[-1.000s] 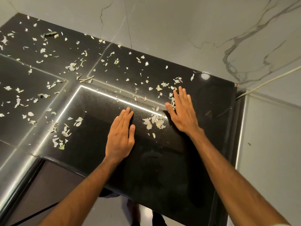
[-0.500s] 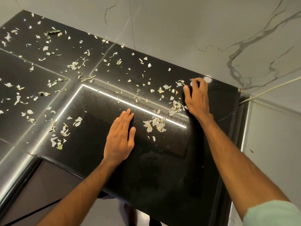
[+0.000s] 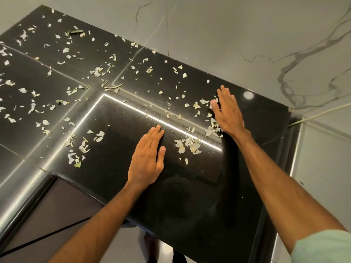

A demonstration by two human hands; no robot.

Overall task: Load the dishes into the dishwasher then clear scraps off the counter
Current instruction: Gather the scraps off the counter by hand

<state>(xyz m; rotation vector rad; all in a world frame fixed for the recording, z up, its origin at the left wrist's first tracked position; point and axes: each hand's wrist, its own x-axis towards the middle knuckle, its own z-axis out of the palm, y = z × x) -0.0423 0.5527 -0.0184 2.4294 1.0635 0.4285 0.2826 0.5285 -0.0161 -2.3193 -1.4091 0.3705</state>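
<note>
Got scraps [image 3: 188,146] piled between the hands, loads more out past the left hand [image 3: 147,158]. Resting both on the desk [image 3: 190,196], fingers straight, right hand [image 3: 228,114] against a clump. Could flick bits over the near edge by sweeping too fast.

Both our hands flat, palms down.
Our left hand [image 3: 147,158] points straight, closed fingers toward 1 o'clock; our right hand [image 3: 228,114] lies at 2 o'clock from it, fingers toward 11 o'clock.
</note>
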